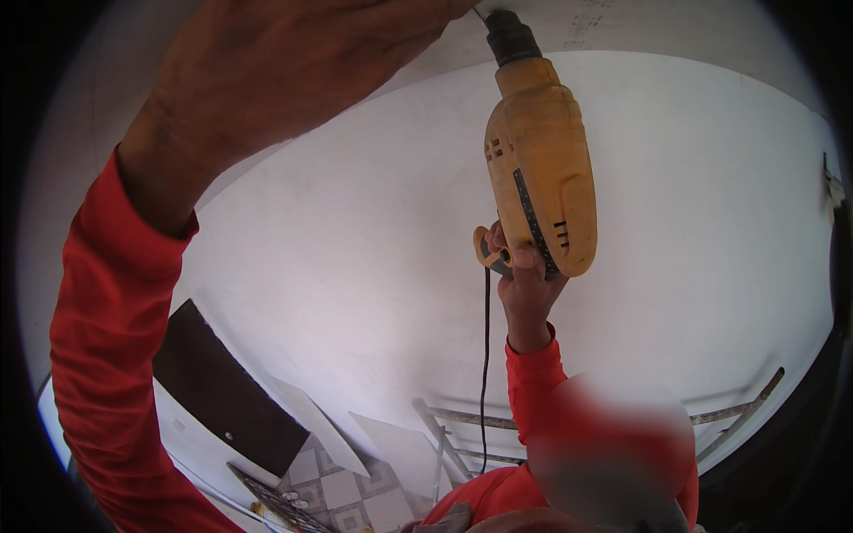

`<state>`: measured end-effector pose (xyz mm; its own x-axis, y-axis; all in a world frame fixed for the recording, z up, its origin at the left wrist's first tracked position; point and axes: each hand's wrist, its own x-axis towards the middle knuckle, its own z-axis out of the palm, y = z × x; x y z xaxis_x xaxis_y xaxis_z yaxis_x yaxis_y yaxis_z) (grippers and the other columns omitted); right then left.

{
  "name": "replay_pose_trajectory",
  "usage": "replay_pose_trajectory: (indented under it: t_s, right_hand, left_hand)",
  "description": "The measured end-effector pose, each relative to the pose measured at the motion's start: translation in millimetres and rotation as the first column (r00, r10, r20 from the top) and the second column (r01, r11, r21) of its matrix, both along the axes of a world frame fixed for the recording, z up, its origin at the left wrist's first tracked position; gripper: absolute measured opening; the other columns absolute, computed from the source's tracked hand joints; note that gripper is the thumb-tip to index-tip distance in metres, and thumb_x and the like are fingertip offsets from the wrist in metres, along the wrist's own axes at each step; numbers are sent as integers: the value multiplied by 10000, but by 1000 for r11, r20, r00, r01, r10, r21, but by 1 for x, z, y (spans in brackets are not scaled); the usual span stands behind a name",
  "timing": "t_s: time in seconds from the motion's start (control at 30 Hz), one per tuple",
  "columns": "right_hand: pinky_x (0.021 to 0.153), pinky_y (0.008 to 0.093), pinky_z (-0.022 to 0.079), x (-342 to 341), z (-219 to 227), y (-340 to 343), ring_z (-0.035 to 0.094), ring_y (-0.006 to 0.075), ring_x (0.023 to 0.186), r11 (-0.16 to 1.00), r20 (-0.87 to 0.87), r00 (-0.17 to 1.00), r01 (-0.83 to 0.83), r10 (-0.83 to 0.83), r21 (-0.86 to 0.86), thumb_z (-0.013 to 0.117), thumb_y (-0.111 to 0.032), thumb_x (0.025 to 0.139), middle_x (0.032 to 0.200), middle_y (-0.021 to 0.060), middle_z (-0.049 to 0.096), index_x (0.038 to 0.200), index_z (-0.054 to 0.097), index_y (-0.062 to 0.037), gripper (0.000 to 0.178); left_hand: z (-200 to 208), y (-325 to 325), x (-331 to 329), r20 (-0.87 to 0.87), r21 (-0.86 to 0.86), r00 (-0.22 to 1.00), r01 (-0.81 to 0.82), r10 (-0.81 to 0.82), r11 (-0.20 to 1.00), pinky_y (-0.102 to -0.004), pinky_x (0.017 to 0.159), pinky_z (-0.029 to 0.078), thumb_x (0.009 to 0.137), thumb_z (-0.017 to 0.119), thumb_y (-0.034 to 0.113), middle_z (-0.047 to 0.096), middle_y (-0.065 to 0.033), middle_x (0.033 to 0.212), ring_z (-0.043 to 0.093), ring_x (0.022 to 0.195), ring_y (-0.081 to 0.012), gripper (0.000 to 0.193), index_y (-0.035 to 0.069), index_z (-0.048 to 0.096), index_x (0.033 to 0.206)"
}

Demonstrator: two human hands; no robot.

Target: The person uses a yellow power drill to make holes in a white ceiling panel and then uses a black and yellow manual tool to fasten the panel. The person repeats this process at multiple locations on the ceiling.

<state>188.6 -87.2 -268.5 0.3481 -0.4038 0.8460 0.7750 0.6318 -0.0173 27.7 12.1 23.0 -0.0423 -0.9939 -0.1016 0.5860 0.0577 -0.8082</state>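
- The yellow corded power drill [542, 169] stands nearly upright before the white wall [382, 266], its black chuck [513, 37] uppermost, seemingly held so that the thin bit [478, 11] faces the ceiling [675, 35]; whether the bit touches is unclear.
- Under the drill's body, a hand [529, 289] wraps its handle, probably to bear the weight from below. Its red sleeve runs down toward a red-clad figure [493, 497] with a blurred head, so I judge it a co-worker's.
- Left of the drill, the wearer's left hand [293, 71] reaches up beside the chuck, looking nearer the camera. The upper edge cuts off its fingers, so I cannot tell whether they are spread, pressed together or pinching anything.
- The wearer's right hand appears to be out of view.
- The black power cord [486, 355] drops from the drill's handle, hanging by its own weight.
- Far below and left of the drill are a dark brown door [227, 382] and pale boards [391, 449], apparently leaned for support above patterned floor tiles [329, 489].
- Below the drill, metal framework [737, 417] shows either side of the figure; one piece or two, I cannot tell.
- Counted: one drill, one cord, two hands, one door, two pale boards.
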Motion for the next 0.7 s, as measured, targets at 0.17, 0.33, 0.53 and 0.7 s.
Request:
replay_pose_trajectory:
  t_s: [0.17,0.33,0.53,0.7]
  right_hand:
    - [594,286,530,-8,6,-10,617,115,750,991,-4,991,-132,132,24,725,-80,870,942,62,657,1182,581,13,356]
    - [690,374,575,-2,13,7,669,204,778,998,-4,998,-66,66,-17,742,-364,885,893,109,678,1232,538,27,561]
    - [784,396,610,-3,3,7,697,214,879,995,6,1000,14,-13,-103,747,-399,878,989,123,697,1285,509,21,631]
    - [717,251,550,-8,-21,5,667,115,892,990,-49,991,-126,123,-59,657,61,899,968,44,715,1078,680,-10,194]
  left_hand:
    - [12,-12,8,-15,179,981,194,-194,965,-322,1234,382,936,715,258,708,60,1294,426,1470,-209,177,159,776,1070]
    - [-1,-7,-5,-1,19,1000,31,-31,999,-319,1229,389,942,709,258,707,64,1294,425,1470,-200,175,160,775,1072]
    - [11,-9,6,26,148,986,158,-164,976,-317,1224,396,938,714,260,709,66,1285,424,1470,-199,184,162,776,1081]
    - [5,-13,3,-1,105,988,154,-155,983,-327,1241,372,924,720,254,708,69,1287,431,1464,-182,203,164,778,1097]
